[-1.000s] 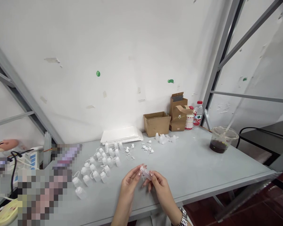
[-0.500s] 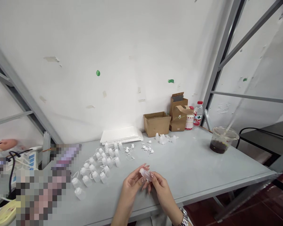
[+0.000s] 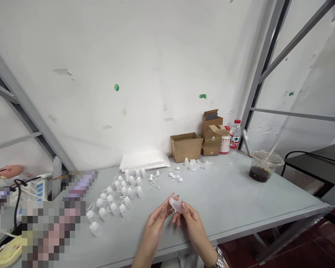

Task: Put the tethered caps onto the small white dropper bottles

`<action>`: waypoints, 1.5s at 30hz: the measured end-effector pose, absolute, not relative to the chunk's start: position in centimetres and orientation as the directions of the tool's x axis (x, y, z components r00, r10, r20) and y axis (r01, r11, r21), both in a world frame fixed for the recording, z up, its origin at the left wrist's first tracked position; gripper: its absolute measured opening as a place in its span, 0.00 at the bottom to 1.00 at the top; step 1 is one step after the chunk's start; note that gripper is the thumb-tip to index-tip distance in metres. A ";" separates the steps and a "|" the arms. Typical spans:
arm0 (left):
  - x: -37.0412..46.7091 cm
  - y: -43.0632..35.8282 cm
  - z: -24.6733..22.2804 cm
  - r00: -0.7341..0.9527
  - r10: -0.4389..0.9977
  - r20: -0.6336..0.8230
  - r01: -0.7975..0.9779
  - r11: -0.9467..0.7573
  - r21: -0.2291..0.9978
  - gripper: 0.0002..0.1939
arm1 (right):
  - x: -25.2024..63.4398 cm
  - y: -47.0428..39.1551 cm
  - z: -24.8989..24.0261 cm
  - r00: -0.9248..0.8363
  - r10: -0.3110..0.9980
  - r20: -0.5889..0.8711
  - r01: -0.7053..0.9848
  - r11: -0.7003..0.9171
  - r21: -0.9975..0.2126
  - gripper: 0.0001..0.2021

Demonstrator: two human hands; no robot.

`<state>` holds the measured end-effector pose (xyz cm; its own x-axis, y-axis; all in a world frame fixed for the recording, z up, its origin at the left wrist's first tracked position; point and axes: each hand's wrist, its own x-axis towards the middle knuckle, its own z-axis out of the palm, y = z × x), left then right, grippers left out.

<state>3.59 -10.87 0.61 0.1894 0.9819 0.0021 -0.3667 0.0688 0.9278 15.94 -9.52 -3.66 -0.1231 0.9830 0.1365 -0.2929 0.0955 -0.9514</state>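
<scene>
Now, bottle [image 3: 176,206]: tilted over the table [image 3: 226,212], between both hands, narrow end leftward.
Right hand [image 3: 192,219]: pinching the other end, I see.
Left hand [image 3: 157,219]: curled at the narrow end; whether it grips, I can't tell.
Standing bottles [image 3: 103,214]: leftward; a slipped pinch could, I'd judge, topple some.
</scene>
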 end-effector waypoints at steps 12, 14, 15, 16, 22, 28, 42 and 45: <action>3.8 -10.3 -0.1 -0.085 0.995 -0.049 -0.319 0.020 0.948 0.16 | 15.9 -9.6 -3.9 -0.194 0.967 0.163 -0.232 0.117 -0.966 0.19; 4.0 -10.4 0.1 -0.108 0.991 -0.078 -0.378 0.032 0.925 0.17 | 15.9 -9.7 -3.8 -0.186 0.967 0.173 -0.212 0.132 -0.968 0.16; 4.1 -10.5 0.3 -0.114 0.989 -0.091 -0.407 0.037 0.913 0.17 | 15.9 -9.7 -3.8 -0.185 0.967 0.174 -0.202 0.136 -0.970 0.15; 4.2 -10.5 0.4 -0.116 0.988 -0.102 -0.431 0.043 0.902 0.17 | 15.9 -9.8 -3.7 -0.184 0.968 0.171 -0.190 0.136 -0.972 0.13; 4.3 -10.8 0.9 -0.098 0.989 -0.110 -0.454 0.054 0.889 0.16 | 15.8 -10.0 -3.8 -0.170 0.975 0.145 -0.100 0.129 -0.987 0.08; 3.9 -10.8 1.0 -0.047 0.995 -0.093 -0.459 0.061 0.887 0.15 | 15.9 -10.0 -4.0 -0.162 0.977 0.141 -0.108 0.124 -0.986 0.09; 3.4 -10.0 -0.3 -0.068 0.991 -0.116 -0.333 0.087 0.939 0.17 | 15.9 -10.0 -3.6 -0.269 0.956 0.120 -0.165 0.077 -0.983 0.13; 3.7 -10.2 -0.2 -0.065 0.988 -0.141 -0.381 0.106 0.919 0.18 | 15.9 -10.0 -3.5 -0.283 0.951 0.126 -0.206 0.069 -0.976 0.13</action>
<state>3.67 -10.15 -0.21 -0.0651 0.9878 -0.1413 -0.3806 0.1063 0.9186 15.87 -10.00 -3.51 -0.2830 0.9508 0.1263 -0.2057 0.0685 -0.9762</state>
